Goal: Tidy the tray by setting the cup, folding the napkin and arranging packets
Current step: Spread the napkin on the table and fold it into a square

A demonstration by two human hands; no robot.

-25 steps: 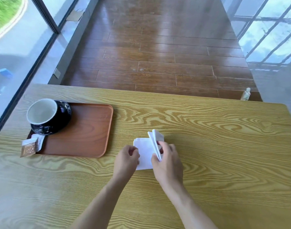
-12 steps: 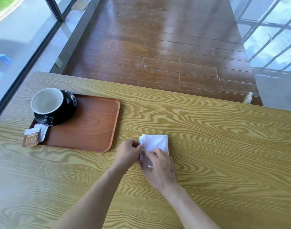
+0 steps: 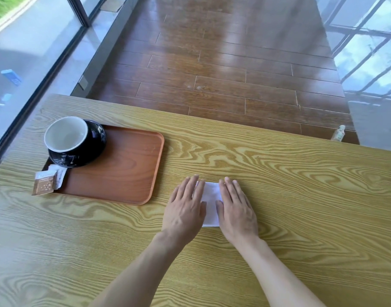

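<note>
Right here on the pale, grainy wooden table (image 3: 278, 196), the left hand (image 3: 184, 210) and right hand (image 3: 237, 210) lie flat with fingers straight, pressing the folded white paper napkin (image 3: 210, 202) between them. Further left sits the reddish-brown wooden tray (image 3: 123, 169), brown and white packets (image 3: 47, 181) overhanging its near-left corner. Behind them, a black cup with a white inside (image 3: 72, 140) stands at the tray's far-left corner.

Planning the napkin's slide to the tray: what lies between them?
Only bare table between napkin and tray, per the head view.
</note>
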